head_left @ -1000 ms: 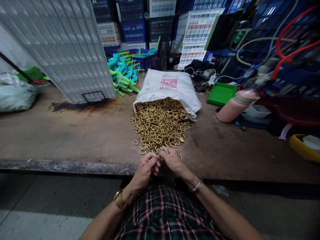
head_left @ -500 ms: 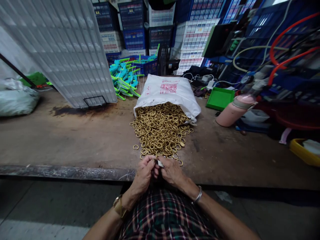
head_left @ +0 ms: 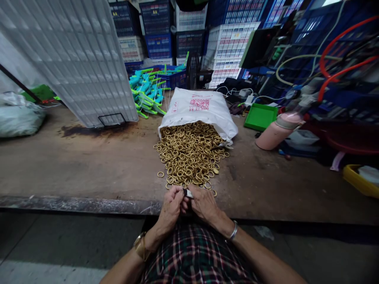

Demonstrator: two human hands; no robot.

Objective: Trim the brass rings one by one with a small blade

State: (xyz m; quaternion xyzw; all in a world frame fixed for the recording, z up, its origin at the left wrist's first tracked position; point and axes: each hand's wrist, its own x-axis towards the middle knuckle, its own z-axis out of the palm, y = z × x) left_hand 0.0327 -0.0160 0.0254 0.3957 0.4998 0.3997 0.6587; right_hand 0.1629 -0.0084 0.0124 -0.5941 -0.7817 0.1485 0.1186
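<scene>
My left hand (head_left: 171,205) is curled around something I cannot tell, while the loose rings (head_left: 189,154) spill from the sack (head_left: 192,98) just beyond and my right hand (head_left: 205,203) pinches a pale piece (head_left: 189,193), so I judge this handling unfinished, most rings left.

We can read no words here: the white sack (head_left: 217,116) bears red print (head_left: 199,104) with a square code-like block, too blurred for us.

The left hand (head_left: 171,207) and right hand (head_left: 205,204) are curled close together, forearms (head_left: 262,252) slanting inward (one from either side).
</scene>
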